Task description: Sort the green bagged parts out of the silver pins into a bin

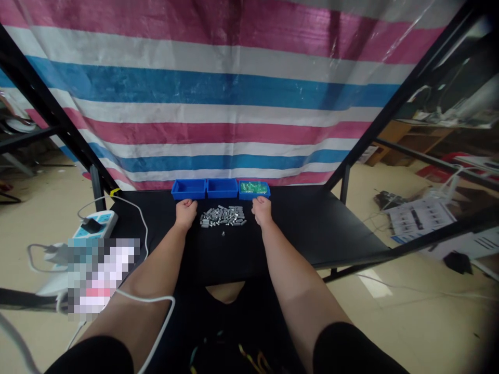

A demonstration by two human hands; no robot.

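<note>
My left hand [186, 214] and my right hand [262, 211] rest curled shut on the black table top [312, 234], one on each side of a pile of small grey metal blocks [223, 216]. Neither hand holds anything, and neither clearly touches the pile. One small piece [223, 234] lies alone just in front of it. Behind the pile stand three blue plastic bins in a row. The left bin [188, 189] and middle bin [222, 188] show no visible contents from here, while the right bin [254, 190] holds something green.
A striped tarp [202, 98] hangs behind the table between black metal frame bars [50, 109]. A power strip [95, 224] with a white cable [144, 234] sits at the left table corner. Papers [421, 221] lie on the floor at right.
</note>
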